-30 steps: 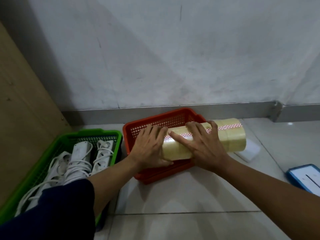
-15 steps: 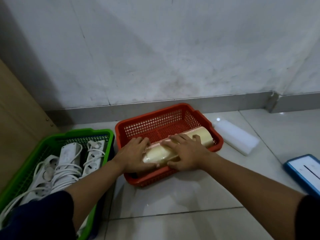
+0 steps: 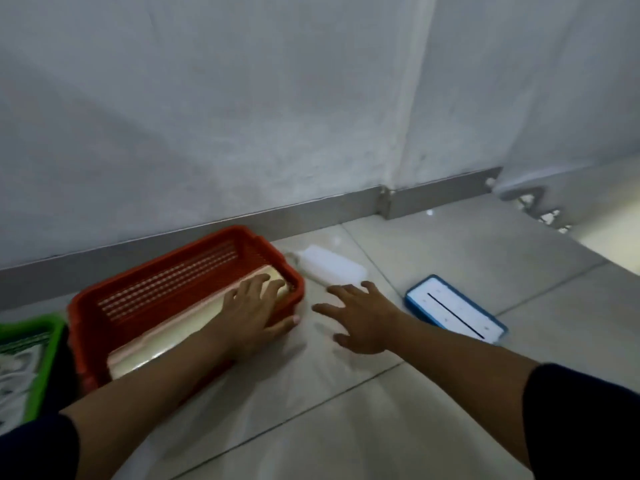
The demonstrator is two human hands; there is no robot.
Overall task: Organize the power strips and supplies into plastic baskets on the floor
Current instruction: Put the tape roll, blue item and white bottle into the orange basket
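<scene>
While the frame is motion-blurred, the layout below can be read, each place given relative to the red basket.
Red basket [image 3: 114, 317]: plastic mesh, on the tiled floor [image 3: 346, 403] close to the skirting of the grey wall [image 3: 242, 116].
Tape rolls [image 3: 166, 341]: a long yellowish stack lying on its side inside the red basket, along its near wall.
Left hand [image 3: 249, 317]: rests flat on the right end of the tape rolls; fingers [image 3: 258, 284] straight and slightly apart, thumb over the basket's near right corner.
Right hand [image 3: 360, 317]: just right of the red basket, over the floor; fingers spread and relaxed, holding nothing. Whether it touches the floor cannot be told.
White block [image 3: 332, 268]: on the floor just beyond the basket's right end, ahead of the right hand.
Blue-framed item [image 3: 455, 308]: further right, flat on the floor, white face with a dark line.
Green basket [image 3: 41, 358]: just left of the red basket, partly cut off, with white power strip cords [image 3: 14, 368] inside.
</scene>
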